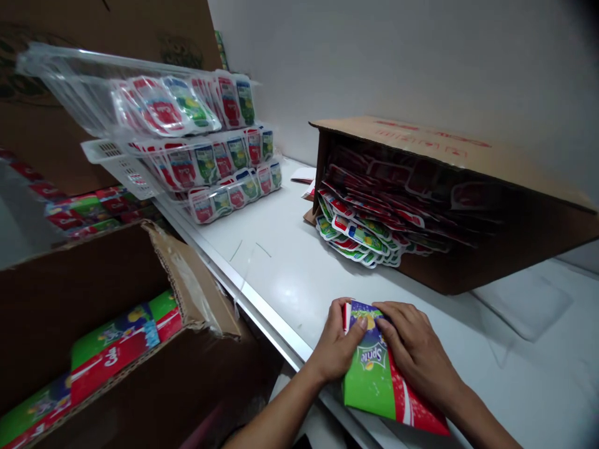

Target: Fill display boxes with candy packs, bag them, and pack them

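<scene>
Between my two hands is a green, blue and red printed carton [374, 386] with Sprite lettering that reads upside down from here. It is at the front edge of the white table [276, 262]. My left hand [337, 343] grips its left side, the thumb lying on the printed face. My right hand [418, 349] is wrapped over its right side near the far end. The underside of the carton is hidden.
An open cardboard box [449, 140] lies on its side, full of can-shaped packets [360, 234]. Clear plastic trays [135, 146] of similar packets are stacked at the back left. Lower left, an open cardboard box [187, 280] holds printed cartons [116, 355]. A wall stands behind.
</scene>
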The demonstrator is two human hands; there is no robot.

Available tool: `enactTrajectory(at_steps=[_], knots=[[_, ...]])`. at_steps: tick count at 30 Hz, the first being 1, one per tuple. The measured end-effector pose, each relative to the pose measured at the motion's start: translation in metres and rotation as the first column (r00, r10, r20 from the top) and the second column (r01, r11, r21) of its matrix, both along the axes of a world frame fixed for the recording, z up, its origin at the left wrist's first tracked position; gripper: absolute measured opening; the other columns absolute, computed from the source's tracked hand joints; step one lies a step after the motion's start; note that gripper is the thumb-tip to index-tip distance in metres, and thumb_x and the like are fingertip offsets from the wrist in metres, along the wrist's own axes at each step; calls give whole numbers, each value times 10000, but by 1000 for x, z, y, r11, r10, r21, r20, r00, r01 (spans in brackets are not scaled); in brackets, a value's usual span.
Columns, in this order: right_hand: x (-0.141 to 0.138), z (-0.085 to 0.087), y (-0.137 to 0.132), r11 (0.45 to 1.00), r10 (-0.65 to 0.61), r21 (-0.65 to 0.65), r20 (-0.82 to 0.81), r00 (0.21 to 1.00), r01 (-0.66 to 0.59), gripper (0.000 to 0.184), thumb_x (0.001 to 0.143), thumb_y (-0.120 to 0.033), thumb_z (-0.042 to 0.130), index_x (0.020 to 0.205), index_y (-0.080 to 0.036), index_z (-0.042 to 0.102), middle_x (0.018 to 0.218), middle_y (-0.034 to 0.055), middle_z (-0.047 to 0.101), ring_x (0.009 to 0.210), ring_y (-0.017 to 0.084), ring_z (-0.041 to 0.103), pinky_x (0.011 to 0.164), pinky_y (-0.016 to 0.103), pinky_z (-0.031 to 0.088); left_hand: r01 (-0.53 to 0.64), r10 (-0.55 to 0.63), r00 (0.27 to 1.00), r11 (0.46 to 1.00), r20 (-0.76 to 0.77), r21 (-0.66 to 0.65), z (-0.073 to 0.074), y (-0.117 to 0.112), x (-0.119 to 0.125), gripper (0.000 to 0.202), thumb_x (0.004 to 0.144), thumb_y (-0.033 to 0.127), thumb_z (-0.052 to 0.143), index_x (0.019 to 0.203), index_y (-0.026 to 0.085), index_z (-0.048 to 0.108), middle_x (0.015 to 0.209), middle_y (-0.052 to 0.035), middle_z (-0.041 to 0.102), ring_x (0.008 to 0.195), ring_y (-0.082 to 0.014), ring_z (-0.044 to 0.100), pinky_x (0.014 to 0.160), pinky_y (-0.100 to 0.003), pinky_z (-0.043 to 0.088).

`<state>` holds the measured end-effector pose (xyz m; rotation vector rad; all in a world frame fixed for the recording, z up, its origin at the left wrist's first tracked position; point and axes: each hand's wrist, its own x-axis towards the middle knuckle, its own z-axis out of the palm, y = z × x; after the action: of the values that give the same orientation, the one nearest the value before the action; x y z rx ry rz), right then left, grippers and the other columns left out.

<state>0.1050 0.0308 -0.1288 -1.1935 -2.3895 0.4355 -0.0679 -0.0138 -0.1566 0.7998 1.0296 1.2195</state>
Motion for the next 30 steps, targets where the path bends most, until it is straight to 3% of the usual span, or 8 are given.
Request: enactTrajectory(at_steps=[7,16,20,24,26,30], knots=[[0,-4,3,999,-1,43,4,1000,1,241,984,-312,398,1158,-262,557,1121,75,589,1077,247,521,915,441,414,5,-4,1000,1000,-26,28,-5,1,-1,477,839,465,637,1159,211,392,1023,-42,542,845,-155,571,813,-310,494],[-4,1,4,998,37,54,40,999,-40,235,975,-295,425,1162,-256,561,1130,86,554,1085,255,498,922,461,401,38,-37,996,999,83,-15,1,1,-3,516,789,472,685,1119,222,377,952,-12,524,742,-128,550,707,-278,488],[-7,5,5,999,51,16,61,997,-52,244,976,-298,425,1170,-260,568,1122,80,565,1078,250,507,928,466,403,50,-49,998,999,28,-14,5,9,-5,499,765,492,703,1060,206,419,875,4,546,734,-131,546,684,-259,475],[-5,2,5,998,57,-5,42,998,-57,292,982,-304,403,1222,-273,566,1164,83,569,1115,252,509,958,474,402,-28,28,992,1000,-122,-3,5,23,-4,400,788,529,657,896,173,508,741,15,554,656,-119,525,615,-229,433],[0,-3,4,1000,10,-7,-17,1000,-10,311,984,-320,395,1249,-275,553,1196,82,573,1142,251,506,984,479,395,-43,42,990,999,-132,-7,4,27,-2,383,797,532,641,853,173,518,696,20,554,613,-113,515,580,-222,419],[13,-13,-1,964,-257,-111,-161,953,241,318,978,-390,396,1190,-249,587,1233,83,590,1162,248,524,1016,472,401,-21,18,999,998,-51,-59,0,26,0,388,797,539,642,881,185,507,669,22,593,570,-121,543,547,-228,429]])
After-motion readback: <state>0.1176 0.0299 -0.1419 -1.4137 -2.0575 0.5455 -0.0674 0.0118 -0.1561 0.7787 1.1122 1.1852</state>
